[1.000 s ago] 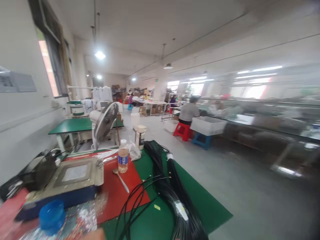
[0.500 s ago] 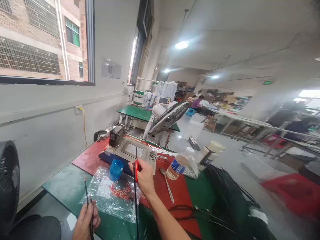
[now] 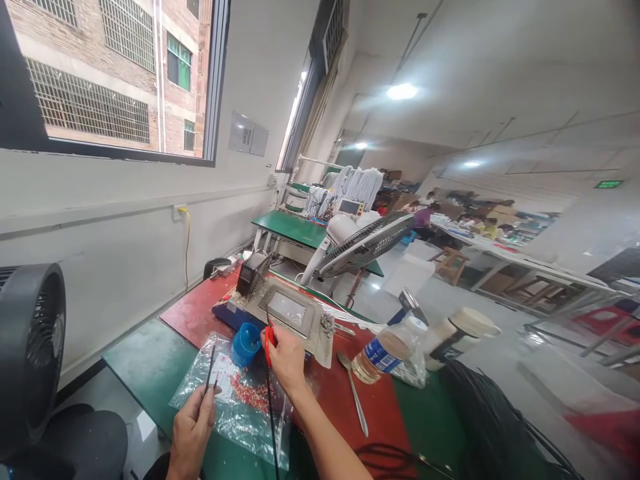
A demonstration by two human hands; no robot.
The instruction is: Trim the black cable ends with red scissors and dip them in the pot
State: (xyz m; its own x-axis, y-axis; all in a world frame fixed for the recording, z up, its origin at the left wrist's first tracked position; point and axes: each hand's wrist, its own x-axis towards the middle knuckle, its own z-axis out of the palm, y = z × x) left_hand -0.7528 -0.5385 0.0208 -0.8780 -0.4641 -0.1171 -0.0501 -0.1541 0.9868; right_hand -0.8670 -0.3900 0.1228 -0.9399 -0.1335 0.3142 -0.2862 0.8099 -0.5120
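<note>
My left hand [image 3: 194,427] is closed around black cables [image 3: 209,373] whose thin ends point up, at the near left edge of a clear plastic bag [image 3: 240,430]. My right hand [image 3: 287,360] grips a slim red-handled tool [image 3: 268,343] with a thin dark tip; its exact kind is unclear. A black cord [image 3: 273,427] hangs down below this hand; whether it belongs to the tool I cannot tell. Just left of the right hand stands a blue cup [image 3: 245,345]. Small red and pale bits [image 3: 250,393] lie scattered on the bag.
Behind my hands sits a blue-based device [image 3: 285,310] with a recessed rectangular top. On the right are a spoon [image 3: 354,393], a bottle [image 3: 383,353], a pale jug [image 3: 463,333] and a black cable heap [image 3: 485,413]. Fans stand left [image 3: 35,360] and behind [image 3: 370,245].
The view has shifted, so the scene sits farther right. My left hand has come up over the bag's edge with the cables, closer to the blue cup. The right hand keeps its hold.
</note>
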